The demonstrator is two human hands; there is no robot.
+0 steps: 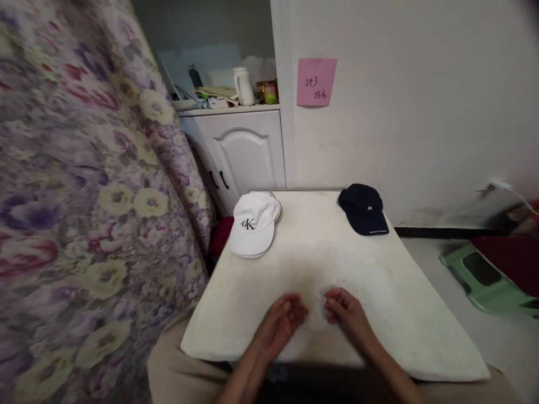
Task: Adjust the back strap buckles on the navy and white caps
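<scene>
2nd cap point(278, 211) mostly hidden beneath white cap point(255, 231).

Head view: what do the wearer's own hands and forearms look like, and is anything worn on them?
The left hand and right hand are ungloved. The slim forearms show no sleeves, watch or bracelet. Blur hides whether any rings are worn.

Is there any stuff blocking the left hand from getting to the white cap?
No, nothing visible stands in the way. Between the left hand and the white cap there's only tabletop. The dark cap sits over at the far right, off that path.
</scene>
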